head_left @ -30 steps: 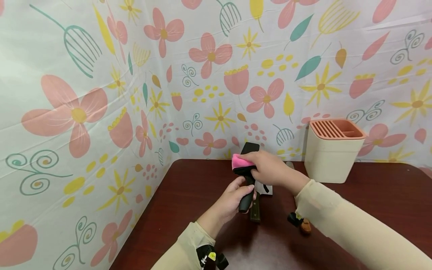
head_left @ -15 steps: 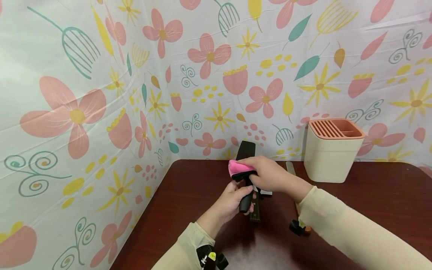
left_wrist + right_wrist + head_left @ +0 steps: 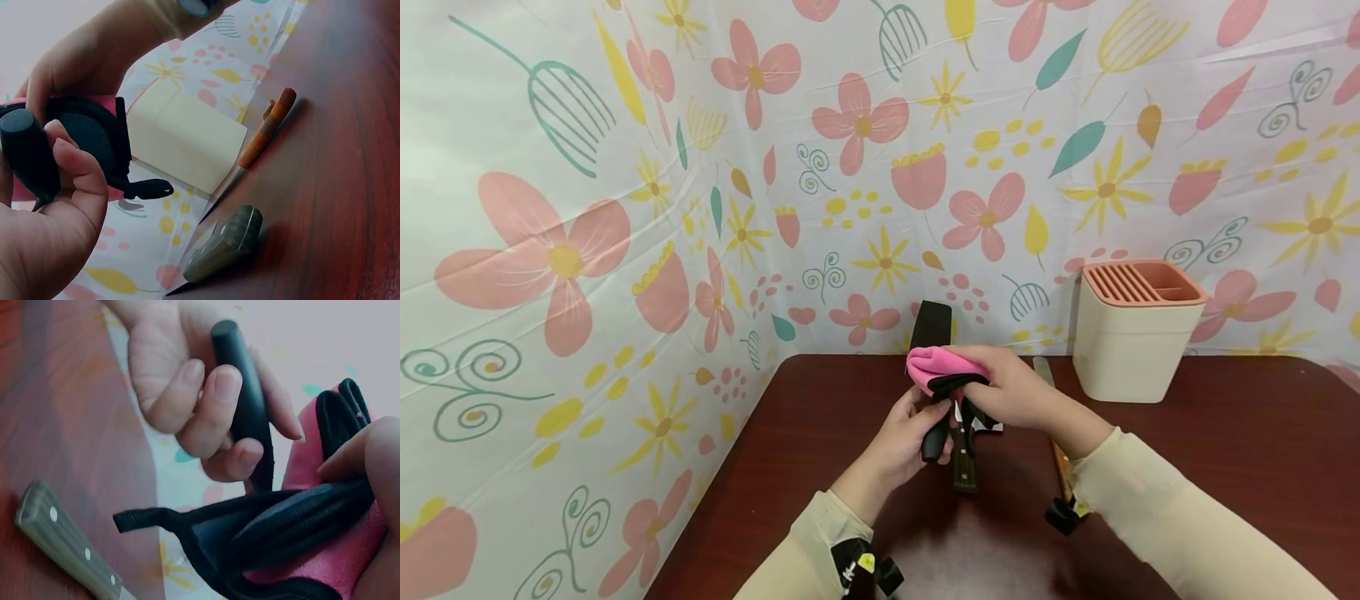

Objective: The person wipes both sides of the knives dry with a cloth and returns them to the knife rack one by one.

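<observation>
My left hand (image 3: 895, 437) grips the black handle (image 3: 240, 394) of a knife with a broad black blade (image 3: 932, 323), held tilted above the table. In my right hand (image 3: 1015, 387) is a pink cloth (image 3: 936, 363) with black edging and a black loop (image 3: 150, 189). The cloth lies folded across the blade near the handle, hiding that part. Below my hands a second knife lies on the table, its dark riveted wooden handle (image 3: 965, 468) showing and its blade mostly covered. Another knife with an orange-brown handle (image 3: 269, 128) lies farther right, partly behind my right forearm.
A cream knife block (image 3: 1138, 354) with a slotted coral top stands at the back right of the dark red-brown table (image 3: 1247, 467). Flower-printed sheets (image 3: 842, 208) hang behind the table and along its left side.
The black knife has shifted left, its blade swinging left and slightly up. My right hand has drawn the cloth a little to the right and down, and more of the pink shows.
</observation>
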`<state>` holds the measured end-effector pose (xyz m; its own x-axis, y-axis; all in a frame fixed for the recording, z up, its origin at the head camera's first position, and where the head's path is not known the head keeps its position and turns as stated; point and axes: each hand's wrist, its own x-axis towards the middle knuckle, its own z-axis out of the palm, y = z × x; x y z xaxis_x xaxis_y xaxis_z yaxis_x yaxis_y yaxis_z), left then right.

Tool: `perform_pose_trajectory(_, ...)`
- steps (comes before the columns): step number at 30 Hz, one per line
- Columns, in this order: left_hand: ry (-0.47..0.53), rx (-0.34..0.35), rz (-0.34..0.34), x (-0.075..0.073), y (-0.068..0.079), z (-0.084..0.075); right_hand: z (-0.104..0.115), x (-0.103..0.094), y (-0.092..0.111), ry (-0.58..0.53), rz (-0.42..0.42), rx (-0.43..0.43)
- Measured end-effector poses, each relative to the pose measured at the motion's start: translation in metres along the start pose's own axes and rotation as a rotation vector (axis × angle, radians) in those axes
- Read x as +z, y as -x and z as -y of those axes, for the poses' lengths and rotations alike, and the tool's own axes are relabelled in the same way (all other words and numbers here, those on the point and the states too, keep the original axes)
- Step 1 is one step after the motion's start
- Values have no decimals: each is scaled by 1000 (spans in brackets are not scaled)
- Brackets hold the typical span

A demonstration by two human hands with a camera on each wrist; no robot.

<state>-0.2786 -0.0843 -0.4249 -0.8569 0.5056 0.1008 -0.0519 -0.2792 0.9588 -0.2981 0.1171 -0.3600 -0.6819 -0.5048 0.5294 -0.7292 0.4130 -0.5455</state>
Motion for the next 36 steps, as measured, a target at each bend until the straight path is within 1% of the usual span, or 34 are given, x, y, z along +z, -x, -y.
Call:
perform_pose_trajectory(4, 8, -23, -40, -1, -1, 0, 2, 4, 8, 40, -68, -12)
perform_pose_trajectory(7, 25, -29, -78, 0, -3, 3, 3, 12, 15, 87, -95, 4)
perform_pose_trajectory(12, 67, -23, -126, 2, -5, 4, 5, 26, 22, 112, -100, 31)
perform_pose_trajectory(17, 88, -9, -162, 3, -4, 4, 7, 32, 27, 123, -94, 38)
perform_pose_trajectory(21, 89, 11, -195, 5, -4, 4, 7, 33, 30, 145, -106, 0)
perform_pose_trajectory(27, 87, 29, -203, 9, -3, 5, 9, 30, 32, 165, -105, -51)
perform_pose_trajectory(31, 94, 22, -192, 11, -4, 7, 9, 29, 36, 178, -106, -78)
perform_pose_trajectory(36, 100, 7, -219, 12, -4, 9, 11, 31, 43, 206, -117, -138)
